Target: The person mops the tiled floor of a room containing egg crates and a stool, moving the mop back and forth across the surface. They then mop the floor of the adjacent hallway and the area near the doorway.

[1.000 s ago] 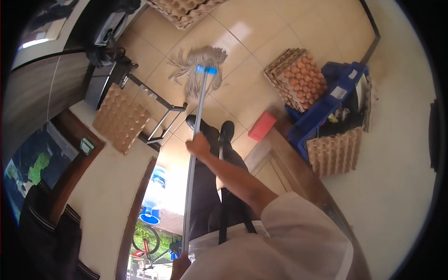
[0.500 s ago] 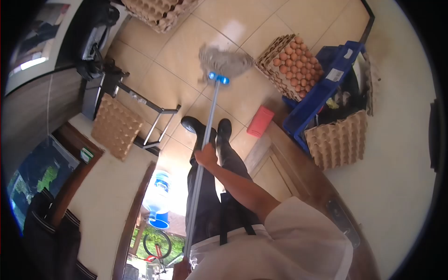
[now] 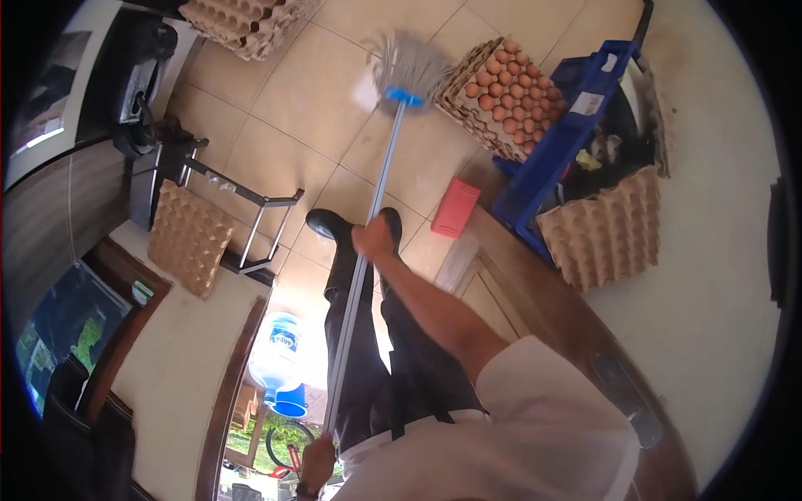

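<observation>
A mop (image 3: 388,159) with a long grey handle slants up through the view. Its grey string head (image 3: 413,67), joined by a blue clamp, is spread on the tiled floor beside a stack of egg trays (image 3: 514,96) full of brown eggs. Partway down the handle, my right hand (image 3: 375,240) is closed around it. My left hand (image 3: 318,461) grips the handle's top end near the bottom of the view, with a dark band on its wrist. Both black boots (image 3: 330,224) stand on the floor behind the mop head.
A blue crate (image 3: 535,179) and cardboard egg trays (image 3: 601,230) stand at the right, near a red block-like object (image 3: 455,208). At the left are a metal-legged frame (image 3: 267,234) and another egg tray (image 3: 190,240). A water jug (image 3: 278,351) stands by the doorway.
The mop head has slid forward, away from my boots, and slightly right, close to the egg stack. My right hand has moved forward with the handle. The whole view has shifted a little.
</observation>
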Tool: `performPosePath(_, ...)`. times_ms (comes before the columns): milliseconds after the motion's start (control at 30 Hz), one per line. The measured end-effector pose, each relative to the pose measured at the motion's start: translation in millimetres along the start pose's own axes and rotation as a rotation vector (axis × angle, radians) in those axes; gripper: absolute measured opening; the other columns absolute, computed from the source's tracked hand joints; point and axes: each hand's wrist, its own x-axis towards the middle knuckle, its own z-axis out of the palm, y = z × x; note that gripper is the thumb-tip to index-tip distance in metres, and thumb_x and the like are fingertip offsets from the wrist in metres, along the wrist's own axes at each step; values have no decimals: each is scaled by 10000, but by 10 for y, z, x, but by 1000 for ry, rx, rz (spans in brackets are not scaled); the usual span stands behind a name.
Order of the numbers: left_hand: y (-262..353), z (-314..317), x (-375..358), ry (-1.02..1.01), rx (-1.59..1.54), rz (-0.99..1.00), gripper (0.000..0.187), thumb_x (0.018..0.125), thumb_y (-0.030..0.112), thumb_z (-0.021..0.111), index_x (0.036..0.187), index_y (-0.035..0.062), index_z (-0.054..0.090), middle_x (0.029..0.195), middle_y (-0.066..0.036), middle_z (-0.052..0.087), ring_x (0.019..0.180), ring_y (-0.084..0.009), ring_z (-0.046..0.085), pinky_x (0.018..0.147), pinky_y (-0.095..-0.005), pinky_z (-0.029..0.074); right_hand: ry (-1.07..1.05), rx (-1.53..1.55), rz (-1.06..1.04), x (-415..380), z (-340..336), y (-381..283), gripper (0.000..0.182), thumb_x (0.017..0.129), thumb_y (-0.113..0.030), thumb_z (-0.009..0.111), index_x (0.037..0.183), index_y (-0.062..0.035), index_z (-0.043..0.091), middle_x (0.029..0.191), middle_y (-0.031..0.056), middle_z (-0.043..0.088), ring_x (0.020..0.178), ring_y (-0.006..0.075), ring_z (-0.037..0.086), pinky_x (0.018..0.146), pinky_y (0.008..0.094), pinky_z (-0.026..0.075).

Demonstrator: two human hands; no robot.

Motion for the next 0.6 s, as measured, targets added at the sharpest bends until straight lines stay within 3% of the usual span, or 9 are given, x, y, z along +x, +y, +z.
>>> performPosePath(33,-22,-140,-269,-112,-150,-288,548,956,411,358,594,25,500,474,-34,444,459,-132,446,445,-348,338,7,-40,63,-303,47,-6,453,721,-240,562,1051,64,502,1037,251,588,1010,366,576,869,433,455)
performPosePath(133,-101,-309,-341,-100,-206,-193,566,958,430,349,581,33,495,459,-24,445,437,-115,436,428,-326,330,-133,27,77,-464,-155,-231,479,717,-238,560,1075,74,506,1121,248,555,1078,363,539,916,426,432)
performPosePath(167,-23,-326,-221,-113,-309,-187,562,961,423,355,568,42,482,452,-3,431,414,-99,414,418,-292,314,-76,6,-62,-323,-132,-255,504,711,-235,569,1094,85,504,1131,241,558,1073,361,544,906,419,440)
performPosePath(233,265,-266,145,-87,-209,-138,555,965,398,367,548,42,454,447,15,396,418,-96,384,411,-288,286,-25,4,-38,70,-227,-397,468,710,-243,587,1042,83,540,1102,234,578,1052,349,560,895,414,448)
performPosePath(300,369,37,644,9,-117,175,523,966,380,373,579,41,467,456,7,381,426,-102,354,409,-298,259,18,7,-116,590,-352,-535,343,719,-252,605,892,43,594,977,226,626,951,349,609,827,422,484)
performPosePath(367,503,246,899,82,-124,300,482,965,357,380,613,42,476,465,-4,372,434,-107,332,407,-306,241,36,-1,-58,979,-436,-669,345,719,-259,609,902,32,579,958,216,634,923,340,621,795,431,494)
performPosePath(467,59,357,583,132,83,271,450,964,325,378,639,35,491,474,-50,403,431,-146,375,404,-333,267,134,-20,-117,463,-180,-485,350,718,-263,609,919,20,564,939,201,639,911,328,626,780,429,497)
performPosePath(533,-633,403,80,158,407,259,470,962,314,361,631,12,503,479,-113,466,417,-219,468,401,-378,323,-70,-9,-48,-104,418,-23,401,728,-265,594,1005,16,522,960,205,626,934,364,607,806,428,484)
performPosePath(600,-862,248,-624,57,267,-4,462,962,304,365,634,8,499,482,-124,462,422,-242,463,407,-388,321,-145,-56,-11,-1014,835,310,429,728,-233,585,1052,37,505,1065,256,573,1021,372,566,873,430,443)
